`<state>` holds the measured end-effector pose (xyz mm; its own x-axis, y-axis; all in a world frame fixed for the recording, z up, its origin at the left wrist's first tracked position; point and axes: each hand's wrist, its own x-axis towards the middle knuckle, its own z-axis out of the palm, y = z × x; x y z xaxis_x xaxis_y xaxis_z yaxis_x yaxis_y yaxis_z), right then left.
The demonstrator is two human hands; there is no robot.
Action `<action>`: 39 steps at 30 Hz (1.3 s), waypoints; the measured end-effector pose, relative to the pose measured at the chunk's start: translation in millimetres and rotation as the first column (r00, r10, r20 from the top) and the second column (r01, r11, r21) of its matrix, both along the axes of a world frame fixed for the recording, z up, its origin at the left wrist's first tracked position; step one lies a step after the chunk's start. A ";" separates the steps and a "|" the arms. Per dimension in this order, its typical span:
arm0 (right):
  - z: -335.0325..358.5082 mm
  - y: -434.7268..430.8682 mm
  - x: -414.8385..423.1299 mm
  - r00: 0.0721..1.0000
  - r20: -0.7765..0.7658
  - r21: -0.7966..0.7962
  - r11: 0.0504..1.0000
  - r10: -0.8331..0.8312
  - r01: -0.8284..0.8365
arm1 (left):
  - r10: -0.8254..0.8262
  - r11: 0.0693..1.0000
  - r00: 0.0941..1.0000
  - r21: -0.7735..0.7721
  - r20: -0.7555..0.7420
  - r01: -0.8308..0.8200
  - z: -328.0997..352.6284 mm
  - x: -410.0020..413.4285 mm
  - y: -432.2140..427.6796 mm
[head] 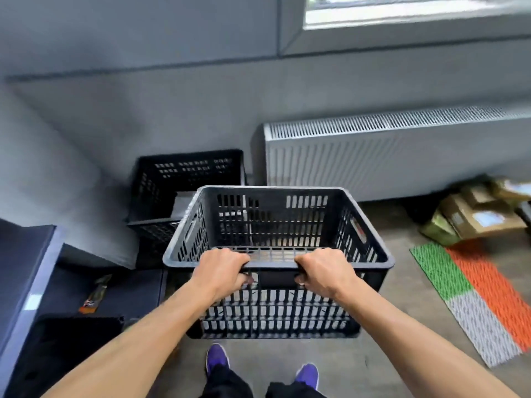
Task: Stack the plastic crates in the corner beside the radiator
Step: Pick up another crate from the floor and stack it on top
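Head view: both hands clamped on near rim of black crate

Left hand [219,272] and right hand [319,272] both grip the near top rim of a black plastic crate [273,314], fingers curled over the edge and thumbs underneath, hands near each other at mid-rim. The crate is rectangular with a rolled lip, vertically slotted walls, a lattice base and an oval handle cutout in each short side. It sits directly in front of the person, above the purple shoes [217,357] in frame. Can't tell whether its base touches the floor [388,326].

A second black crate [186,168] of the same slotted type stands in the corner against the grey wall [115,110], just left of the white ribbed radiator [388,156], which has a grille top. The held crate overlaps its right front corner in view.

On the right, a ridged mat [474,297] in green, orange and grey blocks lies on the floor, with cardboard boxes [474,216] beyond it under the radiator. A dark flat-panelled unit [28,254] stands at left.
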<state>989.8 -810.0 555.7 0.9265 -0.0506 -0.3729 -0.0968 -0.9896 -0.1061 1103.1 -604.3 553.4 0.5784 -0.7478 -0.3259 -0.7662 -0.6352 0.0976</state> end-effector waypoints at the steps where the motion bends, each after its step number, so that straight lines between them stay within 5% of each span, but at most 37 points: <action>1: 9.5 12.2 13.9 1.000 0.014 -0.021 1.000 0.017 -0.017 | 0.010 1.000 1.000 -0.020 0.003 -0.010 8.7 10.8 13.6; 19: 109.7 166.2 170.7 0.975 0.193 -0.161 0.984 0.108 -0.077 | 0.055 0.988 0.982 -0.155 0.179 -0.027 106.7 165.9 177.1; 39: 85.8 157.7 342.8 0.887 0.307 -0.202 0.934 0.345 -0.293 | 0.311 0.949 0.903 -0.144 0.295 -0.280 82.5 288.0 185.5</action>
<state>1332.6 -652.3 641.5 0.9697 0.2389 -0.0518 0.2422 -0.9676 0.0716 1391.1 -418.8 636.0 0.8378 -0.5452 -0.0296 -0.5460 -0.8367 -0.0423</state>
